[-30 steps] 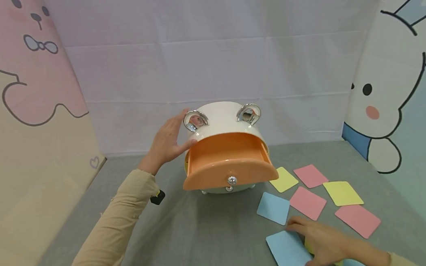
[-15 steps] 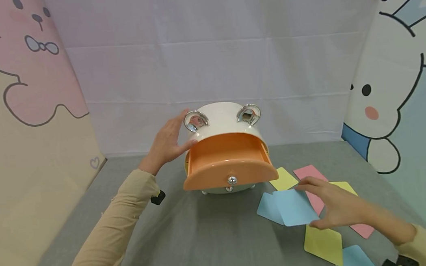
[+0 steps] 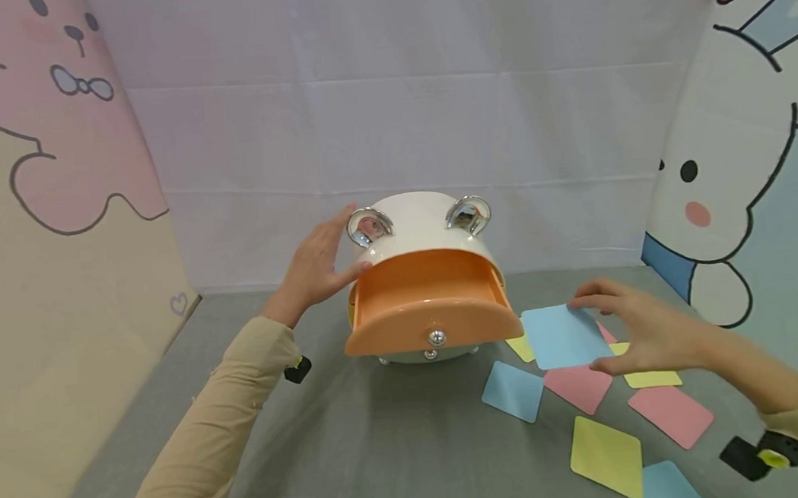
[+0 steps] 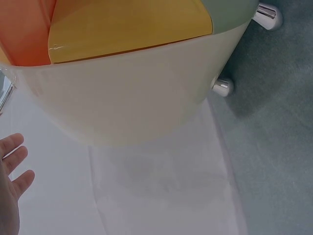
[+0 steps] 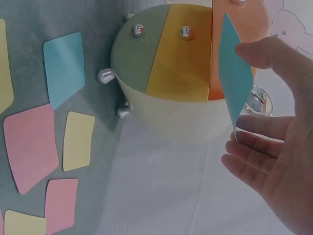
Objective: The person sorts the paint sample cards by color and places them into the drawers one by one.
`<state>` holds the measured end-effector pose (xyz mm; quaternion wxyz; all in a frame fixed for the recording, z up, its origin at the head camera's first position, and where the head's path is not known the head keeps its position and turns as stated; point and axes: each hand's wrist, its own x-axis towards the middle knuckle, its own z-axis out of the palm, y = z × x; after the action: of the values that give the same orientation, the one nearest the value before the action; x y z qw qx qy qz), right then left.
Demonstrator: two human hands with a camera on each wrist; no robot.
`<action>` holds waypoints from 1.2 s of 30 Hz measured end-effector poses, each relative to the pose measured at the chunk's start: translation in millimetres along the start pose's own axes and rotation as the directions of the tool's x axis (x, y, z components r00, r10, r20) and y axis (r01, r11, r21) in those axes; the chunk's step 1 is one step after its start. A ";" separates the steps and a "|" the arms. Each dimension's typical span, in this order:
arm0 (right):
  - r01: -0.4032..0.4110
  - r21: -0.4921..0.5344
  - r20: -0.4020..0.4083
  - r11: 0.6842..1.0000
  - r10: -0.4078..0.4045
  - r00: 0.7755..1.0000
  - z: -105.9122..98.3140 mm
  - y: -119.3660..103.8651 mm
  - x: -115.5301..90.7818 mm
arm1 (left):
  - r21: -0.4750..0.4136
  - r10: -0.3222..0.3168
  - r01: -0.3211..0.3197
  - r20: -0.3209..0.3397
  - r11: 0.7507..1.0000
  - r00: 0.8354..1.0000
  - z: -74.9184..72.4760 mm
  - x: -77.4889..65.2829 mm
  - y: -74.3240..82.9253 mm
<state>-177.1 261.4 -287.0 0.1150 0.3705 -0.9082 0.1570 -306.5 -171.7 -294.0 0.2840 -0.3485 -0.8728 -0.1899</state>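
A small rounded drawer cabinet [image 3: 416, 221] with a white shell and two silver ear-like rings stands on the grey table. Its top orange drawer [image 3: 404, 326] is pulled out, and nothing shows inside it. My left hand [image 3: 312, 268] rests at the cabinet's left side, fingers straight, with the thumb at the drawer opening's edge. To the right of the drawer, my right hand [image 3: 644, 333] pinches a square blue card [image 3: 561, 338] between thumb and fingers, raised over the other cards. In the right wrist view, this blue card [image 5: 234, 68] is seen nearly edge-on, overlapping the orange drawer.
Several loose cards lie right of the cabinet: a blue card [image 3: 514, 392], a yellow card [image 3: 607, 453], a pink card [image 3: 671, 415] and others partly covered. Below the orange drawer are a yellow drawer [image 5: 183, 58] and a green drawer [image 5: 139, 54]. A white cloth backdrop [image 3: 391, 127] stands behind.
My right hand has picked the blue card up from the front of the table and carried it away from me, uncovering a yellow card. The left hand and cabinet stay put.
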 end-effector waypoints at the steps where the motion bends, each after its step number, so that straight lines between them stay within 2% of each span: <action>1: -0.002 -0.008 -0.002 1.000 0.002 1.000 -3.2 1.4 0.8 | 0.001 0.001 -0.001 0.001 1.000 1.000 0.2 0.1 -0.1; 8: 0.015 -0.075 -0.066 0.997 -0.020 0.998 -25.5 3.5 20.1 | -0.005 -0.007 0.007 0.007 1.000 1.000 -1.6 -0.1 1.2; 15: 0.045 -0.009 -0.085 0.999 -0.045 0.995 -37.5 -8.2 59.1 | -0.001 -0.010 0.010 0.012 1.000 1.000 -3.9 0.1 1.0; 23: 0.050 -0.039 -0.085 0.998 -0.053 0.995 -29.9 -28.3 95.7 | 0.009 -0.007 0.007 0.014 1.000 1.000 -4.8 1.3 0.2; 36: 0.103 0.019 0.010 0.994 -0.103 0.995 -8.0 -60.8 139.6 | 0.001 0.004 -0.004 0.002 1.000 1.000 -5.6 0.5 0.6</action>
<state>-230.8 134.4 -222.0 0.1147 0.4189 -0.8869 0.1571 -304.3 -174.0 -289.4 0.2837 -0.3505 -0.8725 -0.1884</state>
